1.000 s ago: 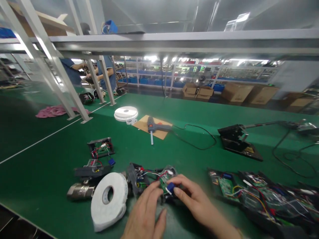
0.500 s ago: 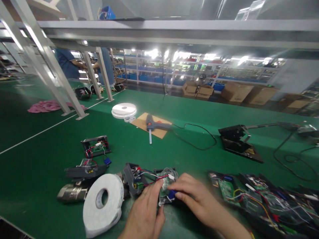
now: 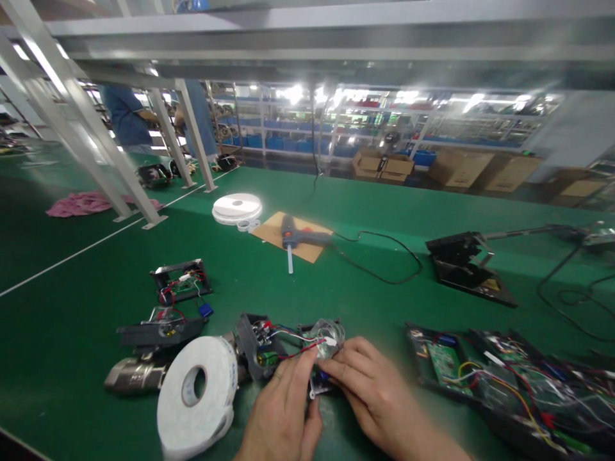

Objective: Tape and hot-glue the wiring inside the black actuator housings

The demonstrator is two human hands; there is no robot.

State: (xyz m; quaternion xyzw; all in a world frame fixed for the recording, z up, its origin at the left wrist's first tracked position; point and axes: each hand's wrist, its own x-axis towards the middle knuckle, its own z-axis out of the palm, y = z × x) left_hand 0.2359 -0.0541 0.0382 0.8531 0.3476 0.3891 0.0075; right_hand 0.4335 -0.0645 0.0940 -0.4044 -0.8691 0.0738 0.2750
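Observation:
My left hand [image 3: 283, 413] and my right hand [image 3: 372, 394] meet over an opened black device [image 3: 283, 349] with a green circuit board and red, white and blue wires. My right fingers are pinched on a small blue part [image 3: 323, 376] at the board's near edge. The left fingertips press on the board beside it. A large white tape roll [image 3: 195, 397] leans just left of my left hand, against a metal cylinder [image 3: 129, 376].
Two more opened units [image 3: 180, 282] lie to the left, and several wired boards [image 3: 504, 384] to the right. A glue gun [image 3: 300, 238] on cardboard, flat white tape rolls [image 3: 237, 208] and a black stand [image 3: 468, 269] sit farther back. People in blue stand far left.
The blue part between my right fingers has sunk lower onto the board and is now mostly covered. Both hands closed in together. The view tilted down slightly.

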